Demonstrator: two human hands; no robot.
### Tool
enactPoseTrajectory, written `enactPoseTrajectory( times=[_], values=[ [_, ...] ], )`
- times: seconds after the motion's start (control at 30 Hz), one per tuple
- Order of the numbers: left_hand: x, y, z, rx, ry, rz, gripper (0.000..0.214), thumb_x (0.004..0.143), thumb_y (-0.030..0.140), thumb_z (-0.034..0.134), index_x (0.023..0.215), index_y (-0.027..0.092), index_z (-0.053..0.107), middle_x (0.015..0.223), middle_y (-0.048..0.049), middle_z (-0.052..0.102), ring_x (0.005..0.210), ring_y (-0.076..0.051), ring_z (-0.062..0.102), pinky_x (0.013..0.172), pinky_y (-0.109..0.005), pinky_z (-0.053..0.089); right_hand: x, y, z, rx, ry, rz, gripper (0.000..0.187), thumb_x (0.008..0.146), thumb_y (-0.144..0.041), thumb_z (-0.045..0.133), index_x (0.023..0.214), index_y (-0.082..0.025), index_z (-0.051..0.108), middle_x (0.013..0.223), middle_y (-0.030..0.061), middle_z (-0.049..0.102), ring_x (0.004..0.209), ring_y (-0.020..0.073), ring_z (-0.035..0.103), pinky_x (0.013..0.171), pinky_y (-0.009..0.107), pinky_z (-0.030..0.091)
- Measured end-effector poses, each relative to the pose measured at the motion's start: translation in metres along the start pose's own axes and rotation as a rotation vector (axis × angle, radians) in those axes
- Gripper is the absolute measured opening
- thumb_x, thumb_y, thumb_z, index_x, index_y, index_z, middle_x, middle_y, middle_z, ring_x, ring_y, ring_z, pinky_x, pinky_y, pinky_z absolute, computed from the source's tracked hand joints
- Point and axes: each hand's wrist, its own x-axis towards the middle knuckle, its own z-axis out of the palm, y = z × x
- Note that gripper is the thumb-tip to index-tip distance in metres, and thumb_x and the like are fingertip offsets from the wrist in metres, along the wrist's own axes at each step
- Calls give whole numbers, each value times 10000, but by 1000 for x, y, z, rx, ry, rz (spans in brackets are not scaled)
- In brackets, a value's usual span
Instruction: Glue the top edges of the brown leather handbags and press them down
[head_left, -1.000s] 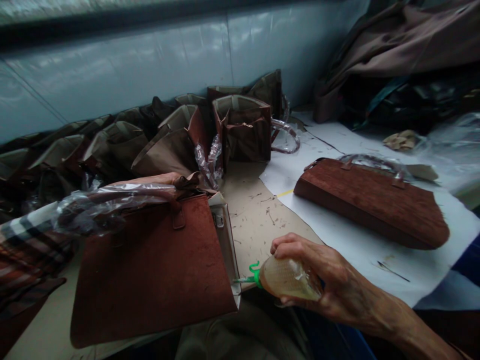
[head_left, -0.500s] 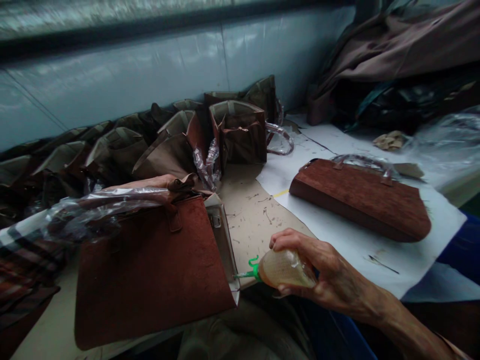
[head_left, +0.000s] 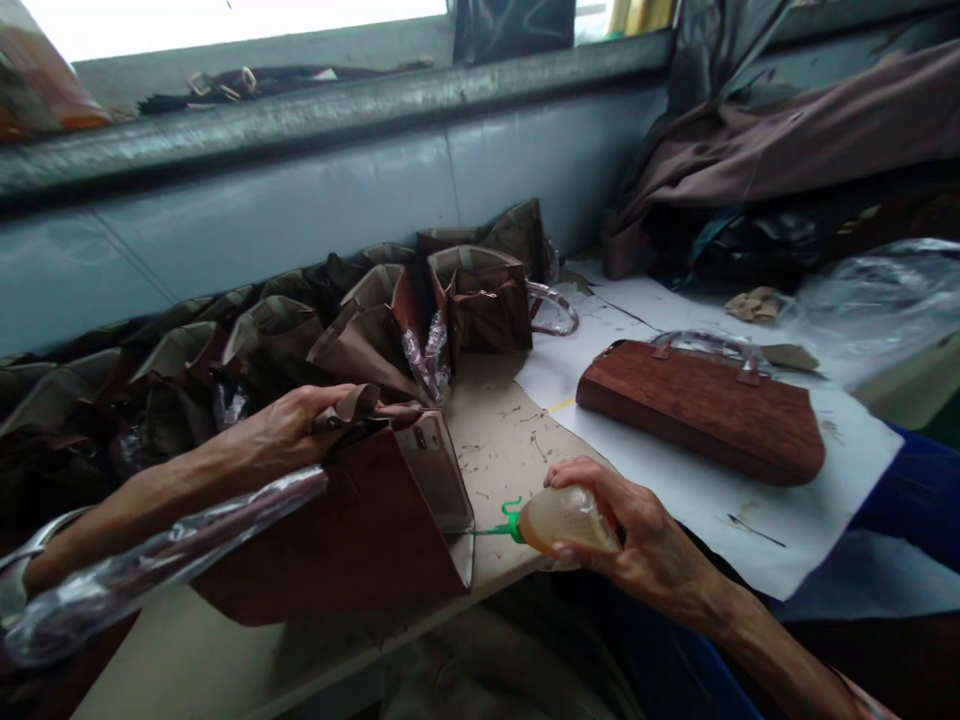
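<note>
Left grip has tilted the brown handbag up.

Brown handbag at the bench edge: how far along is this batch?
Done: one brown suede-like handbag lies closed on white paper, handles wrapped in plastic. In hand: the left hand grips the top of a second handbag, and the right hand holds a squeeze bottle at its open edge. Left: the open bag bodies along the wall, seemingly unfinished.

- Handbag: I read matt, rough, suede-like cloth
- Squeeze bottle: I see smooth, glossy, translucent plastic
- Nozzle: I see shiny green plastic
- Handle wrap: I see glossy clear plastic film
- Sheet: I read matt white paper
</note>
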Motion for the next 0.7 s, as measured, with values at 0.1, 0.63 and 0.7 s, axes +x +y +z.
enactPoseTrajectory(
  times=[0.1, 0.63, 0.7],
  values=[
    [-12, 1, 21, -29, 97, -13, 437, 1025, 462, 450, 1247, 197, 718, 1345, -77, 690, 1153, -261, 633, 975, -314, 477, -3, 6, 2, -28, 18, 6, 413, 916, -550, 756, 1163, -239, 639, 1107, 74, 747, 1003, 234, 754, 841, 318, 611],
    [-20, 13, 37, 100, 100, -73, 449, 980, 369, 449, 1374, 303, 655, 1521, -36, 566, 1370, -297, 528, 1171, -463, 451, 11, 27, 22, -9, -45, 84, 376, 930, -536, 737, 1125, -238, 614, 1052, 61, 718, 786, 199, 665, 694, 320, 562],
    [-22, 12, 37, 107, 87, -68, 452, 983, 369, 448, 1388, 310, 639, 1538, -33, 546, 1382, -290, 524, 1176, -454, 452, 13, 30, 23, -2, -58, 104, 351, 927, -513, 740, 1104, -234, 622, 1034, 60, 719, 744, 190, 638, 678, 323, 548]
  ],
)
